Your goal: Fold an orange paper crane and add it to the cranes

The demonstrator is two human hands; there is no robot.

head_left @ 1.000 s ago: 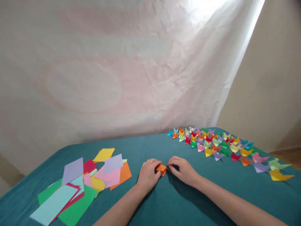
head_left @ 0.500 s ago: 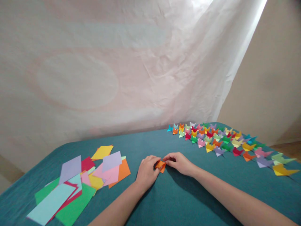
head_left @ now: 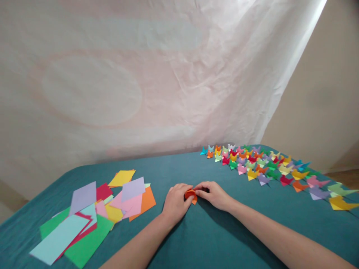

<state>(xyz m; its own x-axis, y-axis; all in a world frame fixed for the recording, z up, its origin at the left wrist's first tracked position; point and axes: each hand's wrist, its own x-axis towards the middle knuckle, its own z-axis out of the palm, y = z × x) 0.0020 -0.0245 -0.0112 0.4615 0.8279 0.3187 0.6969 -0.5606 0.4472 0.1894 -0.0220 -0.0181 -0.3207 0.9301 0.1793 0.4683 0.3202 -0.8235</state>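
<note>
A small piece of folded orange paper (head_left: 191,194) is held between both hands just above the middle of the cloth, its upper part curved over. My left hand (head_left: 177,200) grips it from the left, the thumb in front and the fingers behind. From the right, my right hand (head_left: 212,194) pinches its edge between thumb and forefinger. Part of the paper is hidden by my left fingers and thumb.
Loose coloured paper sheets, among them a light blue one (head_left: 60,239) and an orange one (head_left: 147,201), overlap at the left. Several folded paper birds (head_left: 300,186) stand in rows at the right. A teal cloth (head_left: 224,239) covers the table; a pale curtain (head_left: 157,93) hangs behind.
The orange paper has gone from flat, angular folds to a rounded, bent-over shape. Both hands have stayed in nearly the same place. The view has shifted slightly.
</note>
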